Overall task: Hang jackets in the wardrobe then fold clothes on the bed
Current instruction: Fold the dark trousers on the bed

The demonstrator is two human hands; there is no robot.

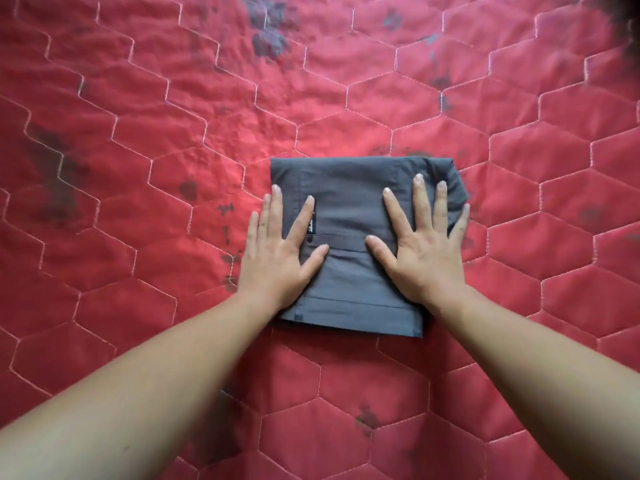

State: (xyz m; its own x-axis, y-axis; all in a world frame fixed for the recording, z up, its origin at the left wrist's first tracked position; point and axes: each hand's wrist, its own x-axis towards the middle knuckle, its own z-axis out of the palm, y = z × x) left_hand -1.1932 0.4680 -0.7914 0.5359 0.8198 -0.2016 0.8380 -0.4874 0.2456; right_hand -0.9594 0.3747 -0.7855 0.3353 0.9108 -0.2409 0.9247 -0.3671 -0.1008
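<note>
Your one head camera looks steeply down from close above the bed [138, 133], both forearms reaching in from the bottom edge.

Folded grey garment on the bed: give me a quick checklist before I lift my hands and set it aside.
1. Folded grey garment lies flat on the red quilt: ok.
2. Left hand flat, pressing across its left edge: ok.
3. Right hand flat, pressing its right side: ok.
4. Edges square: not ok, the far right corner bulges out.
5. Layers underneath aligned: cannot tell, hidden.
6. More clothes waiting: cannot tell, none in view.
</note>
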